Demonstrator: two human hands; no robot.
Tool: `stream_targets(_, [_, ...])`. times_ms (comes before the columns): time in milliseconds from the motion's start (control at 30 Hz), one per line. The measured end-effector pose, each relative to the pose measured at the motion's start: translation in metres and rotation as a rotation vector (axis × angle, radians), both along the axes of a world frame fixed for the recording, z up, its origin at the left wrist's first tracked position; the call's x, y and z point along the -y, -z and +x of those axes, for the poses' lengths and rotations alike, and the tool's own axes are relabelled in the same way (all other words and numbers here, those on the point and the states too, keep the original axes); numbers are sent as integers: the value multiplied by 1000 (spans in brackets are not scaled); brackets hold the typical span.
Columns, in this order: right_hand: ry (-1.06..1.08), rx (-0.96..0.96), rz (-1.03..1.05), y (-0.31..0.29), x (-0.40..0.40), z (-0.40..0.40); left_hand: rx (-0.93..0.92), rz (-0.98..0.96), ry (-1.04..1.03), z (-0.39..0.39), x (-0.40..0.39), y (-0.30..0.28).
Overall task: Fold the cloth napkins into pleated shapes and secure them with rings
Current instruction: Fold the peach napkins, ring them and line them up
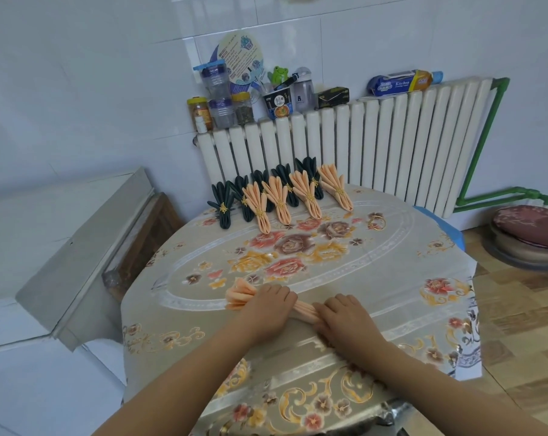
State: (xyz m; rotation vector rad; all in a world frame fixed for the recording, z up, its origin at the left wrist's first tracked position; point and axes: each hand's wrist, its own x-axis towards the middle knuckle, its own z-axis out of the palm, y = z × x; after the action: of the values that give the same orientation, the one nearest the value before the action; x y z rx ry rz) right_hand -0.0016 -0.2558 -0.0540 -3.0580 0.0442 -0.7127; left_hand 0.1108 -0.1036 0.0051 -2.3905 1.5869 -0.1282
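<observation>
Over on the left, a grey cabinet [77, 247] stands beside the round table [392, 278] with its flowered cloth. At the near side of the table lies the peach napkin [241, 297], pleated into a long strip, its left end fanned out in loose folds just past the left hand [268, 306]. That left hand lies palm down on the strip, fingers curled over the far edge of the pleats and pressing them together, knuckles up. Between the two hands a short stretch of the pleated strip shows bare. Then the right hand [345, 319], also palm down, fingers bent over the strip and gripping it against the table; the thumb's place cannot be told from here. Up at the far edge, a row of finished napkins: dark green ones [224, 209] at the left and behind, peach ones [305, 193] in front and toward the right, each cinched at the waist by a gold ring [339, 191] and flared at the top. Further right, a spare gold ring [376, 222] lies alone on the cloth, well apart from the hands. Behind it all runs the white radiator [376, 146], with jars and bottles crowded on its top at the left.
</observation>
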Motion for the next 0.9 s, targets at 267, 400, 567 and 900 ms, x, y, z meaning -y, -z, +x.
stream_targets(267, [19, -40, 469, -8, 8, 3, -166, -55, -15, 7, 2, -7])
stream_targets(400, [73, -89, 585, -32, 18, 0, -305, -351, -155, 5, 7, -32])
stream_targets(567, [54, -108, 566, -50, 29, -3, -411, -450, -348, 4, 10, -47])
stream_targets(900, [331, 72, 836, -58, 99, 46, -296, -449, -432, 56, 71, -64])
